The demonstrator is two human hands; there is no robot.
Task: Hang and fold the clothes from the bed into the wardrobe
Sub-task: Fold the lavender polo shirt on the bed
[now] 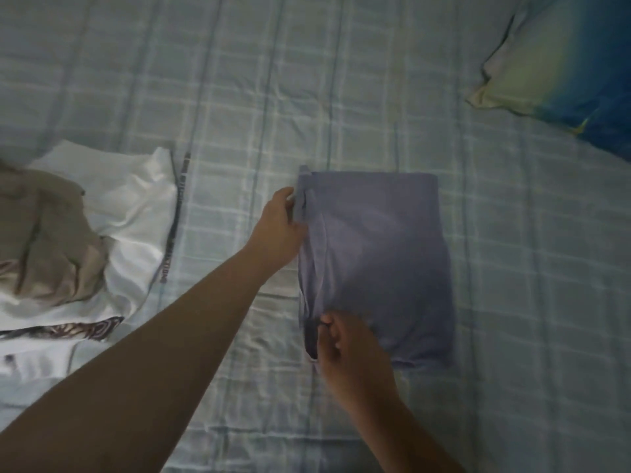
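Left forearm (143,353): nearest the lens; runs from the lower left corner up and across towards the middle of the bed.
Clothes pile: far left. A tan garment (44,233) lies crumpled on a white garment (136,213), with patterned fabric (85,331) at the near edge. None of it is folded.
Bed sheet (239,97): pale check, under everything.
Left hand (278,227): clamped on the far-left edge of the purple garment (382,254). The thumb sits on a narrow loose strip; the fingers are hidden under the cloth.
Purple garment: middle of the bed, lying flat, folded to a rough rectangle. Its left edge is untidy, with layers showing. It lies well apart from the pile.
Right hand (351,353): at the near-left corner of the garment, fingers curled in and pinching the edge.
Pillow (553,63): upper right, blue and pale yellow, well apart.
Step, judged: squaring the left edge, or taking it up for the next fold.
Method: lift both pinched points together, keep the edge taut between the hands, and tuck the loose strip inside. Lay the edge onto the right edge and smooth outward.
Wardrobe: not in view.
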